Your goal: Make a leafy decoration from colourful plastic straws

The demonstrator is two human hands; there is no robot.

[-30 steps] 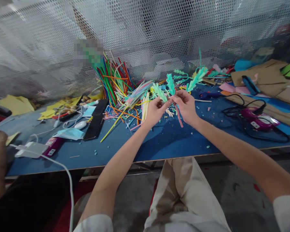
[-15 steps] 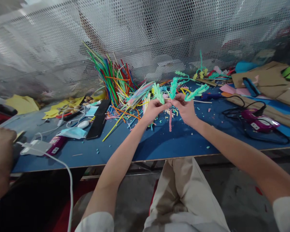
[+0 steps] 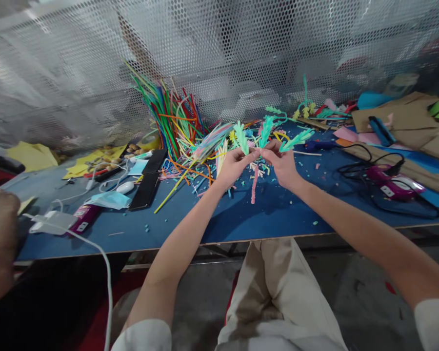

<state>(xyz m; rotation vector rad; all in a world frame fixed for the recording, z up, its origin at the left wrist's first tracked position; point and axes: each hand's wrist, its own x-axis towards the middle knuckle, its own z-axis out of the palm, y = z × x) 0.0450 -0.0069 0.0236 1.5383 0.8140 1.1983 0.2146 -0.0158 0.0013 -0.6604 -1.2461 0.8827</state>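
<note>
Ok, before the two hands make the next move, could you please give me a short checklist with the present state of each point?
1. Left hand and right hand both at the work: ok, they meet at its middle.
2. Three green sprigs spread apart above the hands: ok.
3. Pink stem hanging unobstructed below: ok.
4. Sprigs and stem firmly joined: cannot tell, the hands hide that spot.
5. Table free of loose scraps: not ok, many bits lie around.
6. Black cord away from the right hand: ok, it lies farther right.
</note>
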